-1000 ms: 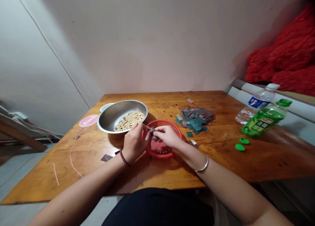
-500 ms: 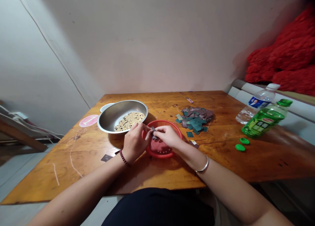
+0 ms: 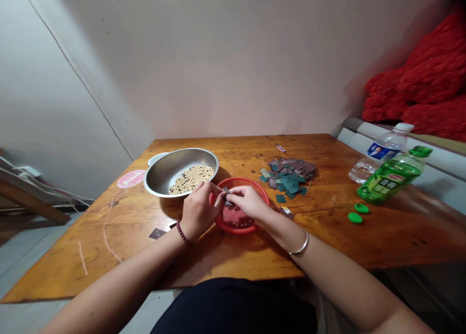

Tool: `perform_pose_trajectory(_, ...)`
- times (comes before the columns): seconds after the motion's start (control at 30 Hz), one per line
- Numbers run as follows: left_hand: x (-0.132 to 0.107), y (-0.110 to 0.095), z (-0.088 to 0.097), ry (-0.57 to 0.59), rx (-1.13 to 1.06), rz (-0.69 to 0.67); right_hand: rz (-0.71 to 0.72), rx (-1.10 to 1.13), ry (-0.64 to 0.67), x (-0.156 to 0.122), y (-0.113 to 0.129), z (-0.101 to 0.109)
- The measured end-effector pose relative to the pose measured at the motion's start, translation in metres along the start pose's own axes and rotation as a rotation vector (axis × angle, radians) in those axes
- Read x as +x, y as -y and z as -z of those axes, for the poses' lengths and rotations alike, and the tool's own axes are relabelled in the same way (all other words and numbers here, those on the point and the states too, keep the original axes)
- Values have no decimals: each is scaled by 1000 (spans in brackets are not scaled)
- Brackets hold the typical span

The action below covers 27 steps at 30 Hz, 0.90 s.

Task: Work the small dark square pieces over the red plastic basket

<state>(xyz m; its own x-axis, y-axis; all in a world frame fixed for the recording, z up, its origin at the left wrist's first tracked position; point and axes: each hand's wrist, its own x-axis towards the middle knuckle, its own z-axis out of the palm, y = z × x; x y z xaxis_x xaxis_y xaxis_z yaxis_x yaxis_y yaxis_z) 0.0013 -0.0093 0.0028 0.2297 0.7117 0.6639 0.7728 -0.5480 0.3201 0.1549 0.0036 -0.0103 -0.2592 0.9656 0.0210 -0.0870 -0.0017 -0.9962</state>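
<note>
Left hand [image 3: 199,208] and right hand [image 3: 250,202] both pinching small dark scrap [image 3: 227,198] over red plastic basket [image 3: 235,230], steel bowl [image 3: 165,170] just beside, all on bench [image 3: 386,246].

On the pink disc [image 3: 125,180], well to the left of the red basket [image 3: 233,229], one white mark is borne, readable as a 1 or an I. Well to the basket's right, characters are printed on the green bottle [image 3: 375,190] and a blue label [image 3: 382,151] is worn by the clear bottle [image 3: 393,140]; neither can be read surely.
</note>
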Motion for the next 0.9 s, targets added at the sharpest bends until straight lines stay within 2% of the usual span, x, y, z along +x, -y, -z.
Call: perform_pose_trajectory(0.9,0,1,0,-2,8,12,-15,3,-9,0,1,0)
